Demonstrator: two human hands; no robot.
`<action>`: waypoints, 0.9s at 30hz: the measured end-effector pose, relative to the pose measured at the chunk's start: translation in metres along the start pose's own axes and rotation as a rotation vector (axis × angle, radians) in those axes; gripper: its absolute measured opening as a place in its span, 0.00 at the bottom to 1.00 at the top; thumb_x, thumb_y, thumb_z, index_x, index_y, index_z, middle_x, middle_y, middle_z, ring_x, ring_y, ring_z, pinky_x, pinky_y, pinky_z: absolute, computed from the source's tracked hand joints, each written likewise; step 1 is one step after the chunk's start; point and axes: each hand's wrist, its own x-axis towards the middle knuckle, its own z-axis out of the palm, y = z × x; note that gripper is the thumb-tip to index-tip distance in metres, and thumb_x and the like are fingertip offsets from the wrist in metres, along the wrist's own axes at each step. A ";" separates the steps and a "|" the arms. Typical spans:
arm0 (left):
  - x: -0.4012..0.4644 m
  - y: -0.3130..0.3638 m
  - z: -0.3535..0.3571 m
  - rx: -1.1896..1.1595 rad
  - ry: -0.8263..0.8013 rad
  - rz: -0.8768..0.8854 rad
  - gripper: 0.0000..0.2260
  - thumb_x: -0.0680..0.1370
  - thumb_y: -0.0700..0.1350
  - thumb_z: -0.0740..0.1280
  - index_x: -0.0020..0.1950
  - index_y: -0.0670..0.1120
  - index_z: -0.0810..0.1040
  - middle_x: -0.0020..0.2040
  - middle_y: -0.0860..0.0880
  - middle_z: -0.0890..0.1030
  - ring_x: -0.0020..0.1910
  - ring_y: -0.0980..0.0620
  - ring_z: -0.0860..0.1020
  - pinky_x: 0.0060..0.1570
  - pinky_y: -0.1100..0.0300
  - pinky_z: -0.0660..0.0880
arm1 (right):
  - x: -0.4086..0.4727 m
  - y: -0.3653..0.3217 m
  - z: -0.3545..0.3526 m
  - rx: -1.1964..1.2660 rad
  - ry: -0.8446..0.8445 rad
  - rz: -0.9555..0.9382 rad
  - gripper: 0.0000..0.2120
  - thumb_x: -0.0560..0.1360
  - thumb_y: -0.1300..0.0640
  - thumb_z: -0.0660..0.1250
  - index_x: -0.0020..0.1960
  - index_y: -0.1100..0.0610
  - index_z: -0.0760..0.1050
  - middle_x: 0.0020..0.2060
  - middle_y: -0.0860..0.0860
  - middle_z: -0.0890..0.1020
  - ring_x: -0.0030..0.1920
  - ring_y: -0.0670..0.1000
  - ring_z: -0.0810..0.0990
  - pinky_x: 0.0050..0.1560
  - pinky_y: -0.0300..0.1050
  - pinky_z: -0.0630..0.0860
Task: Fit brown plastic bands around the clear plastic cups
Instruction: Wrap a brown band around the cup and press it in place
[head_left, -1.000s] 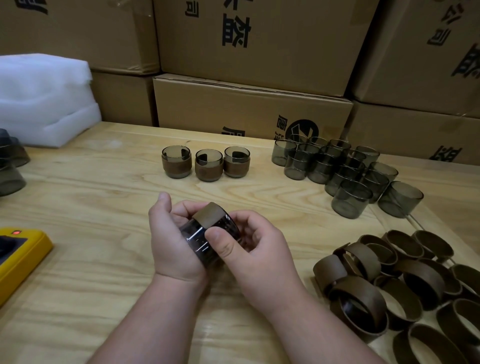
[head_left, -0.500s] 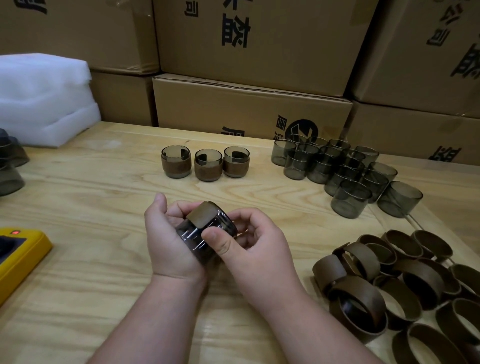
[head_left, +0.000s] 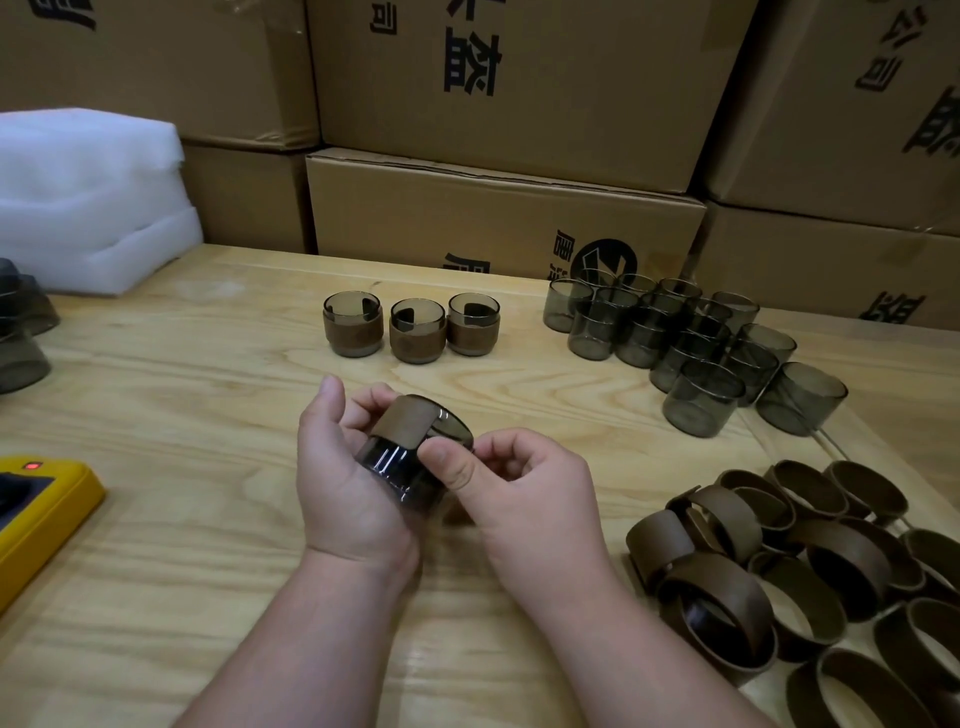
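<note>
My left hand (head_left: 343, 478) cradles a clear smoky cup (head_left: 397, 470) lying on its side, fingers curled round it. A brown band (head_left: 402, 422) sits partly round the cup near its rim. My right hand (head_left: 519, 483) pinches the cup and band edge with thumb and curled fingers. Three banded cups (head_left: 415, 327) stand in a row farther back on the wooden table (head_left: 182, 415). A cluster of several bare cups (head_left: 691, 343) stands at the back right. A heap of loose brown bands (head_left: 810, 571) lies at the front right.
A yellow device (head_left: 36, 514) with a red light lies at the left edge. White foam sheets (head_left: 88, 197) are stacked at the back left, with a few more cups (head_left: 21, 332) at the far left. Cardboard boxes (head_left: 498, 218) wall the table's far side.
Both hands have lifted and turned the cup slightly, and the band shows further round it. My right thumb has shifted along the band's edge.
</note>
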 end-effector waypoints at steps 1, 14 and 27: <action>0.000 0.001 0.000 0.006 0.000 -0.001 0.21 0.82 0.61 0.56 0.38 0.48 0.74 0.31 0.47 0.77 0.29 0.48 0.78 0.34 0.57 0.76 | 0.000 0.000 0.000 0.004 -0.012 0.014 0.23 0.59 0.41 0.85 0.40 0.57 0.82 0.29 0.48 0.82 0.31 0.43 0.76 0.33 0.37 0.74; 0.002 0.005 -0.002 0.004 0.055 0.032 0.21 0.82 0.59 0.53 0.37 0.47 0.70 0.31 0.48 0.73 0.27 0.48 0.73 0.31 0.59 0.72 | -0.001 0.000 0.009 -0.004 -0.081 0.064 0.32 0.51 0.31 0.79 0.40 0.56 0.81 0.35 0.63 0.84 0.33 0.53 0.79 0.42 0.62 0.81; 0.002 -0.002 -0.003 0.081 0.038 0.094 0.12 0.78 0.52 0.61 0.36 0.49 0.73 0.32 0.50 0.76 0.29 0.51 0.76 0.28 0.63 0.75 | 0.001 0.000 0.006 0.046 -0.168 0.081 0.30 0.59 0.36 0.79 0.51 0.54 0.76 0.35 0.56 0.85 0.35 0.50 0.83 0.43 0.56 0.83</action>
